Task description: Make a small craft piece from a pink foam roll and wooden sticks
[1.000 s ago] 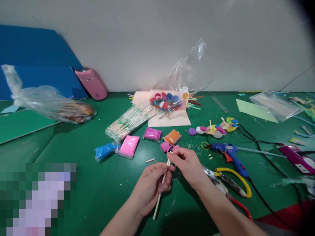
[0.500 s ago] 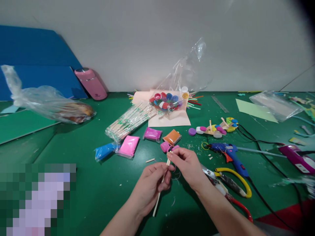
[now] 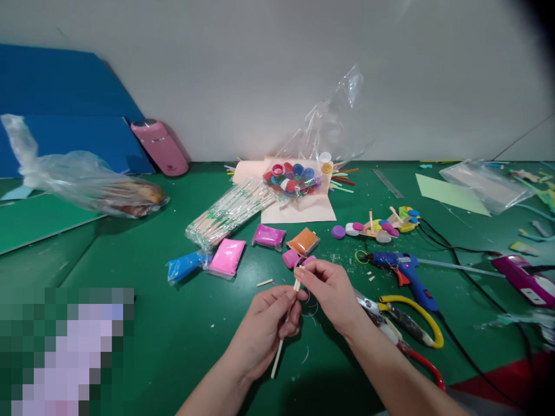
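My left hand (image 3: 271, 320) is closed around a long thin wooden stick (image 3: 277, 358), whose lower end pokes out below the palm. At the top of this grip, short stick ends (image 3: 296, 284) lie side by side. My right hand (image 3: 327, 289) pinches those upper ends between thumb and fingertips; my fingers partly hide how the pieces meet. Just beyond my fingertips are pink caps (image 3: 290, 259), partly covered by the right hand. A short cut piece of stick (image 3: 264, 283) lies on the table to the left of my hands.
Packs of blue (image 3: 187, 267), pink (image 3: 227, 258) and orange clay (image 3: 304, 241) lie ahead, near bagged chopsticks (image 3: 229, 214) and bottle caps (image 3: 295, 179). To the right are a blue glue gun (image 3: 405, 270), yellow-and-red-handled pliers (image 3: 436, 329), cords and a stick-and-cap model (image 3: 377, 226).
The stick's lower end has shifted slightly up and to the right. Both hands keep nearly the same grip and place.
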